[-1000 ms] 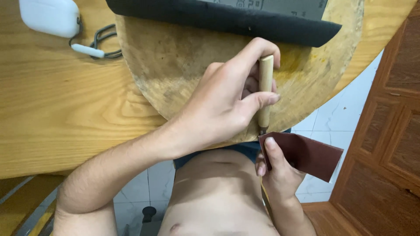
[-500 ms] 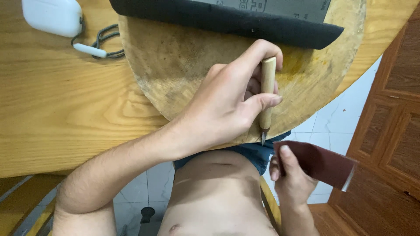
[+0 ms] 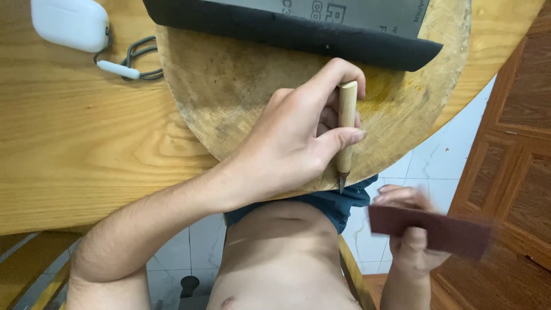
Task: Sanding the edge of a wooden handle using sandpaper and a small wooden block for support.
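Wooden surfaces fill most of the head view: a pale table (image 3: pixel 74 149) with a worn round chopping board (image 3: pixel 229 97) lying on it, its near edge overhanging the table's rim. The left hand (image 3: pixel 293 143) rests over the board at about 5 o'clock of its face, fingers curled tight round a small carving tool (image 3: pixel 346 129) with a light wooden handle. The tool stands nearly upright in the frame, its short dark tip pointing down past the board's edge toward the person's lap; thumb and forefinger pinch the handle from either side.

At 4 o'clock from that hand, well off the table and apart from the tool's tip, the right hand (image 3: pixel 410 241) holds a reddish-brown strip of sandpaper (image 3: pixel 430 229). Fingers are closed over the strip's near end, though motion blur hides the exact grip. Nothing lies between the tip and the strip but open air above blue shorts (image 3: pixel 327 201).

At 12 o'clock of the board, a dark grey sheet of abrasive paper (image 3: pixel 298 31) lies across its far edge. At 10 o'clock, on the table, sits a white earbud case (image 3: pixel 69 23) with a grey cord loop (image 3: pixel 135 57). White floor tiles (image 3: pixel 436 155) and a brown panelled door (image 3: pixel 516 132) lie at 3 o'clock.
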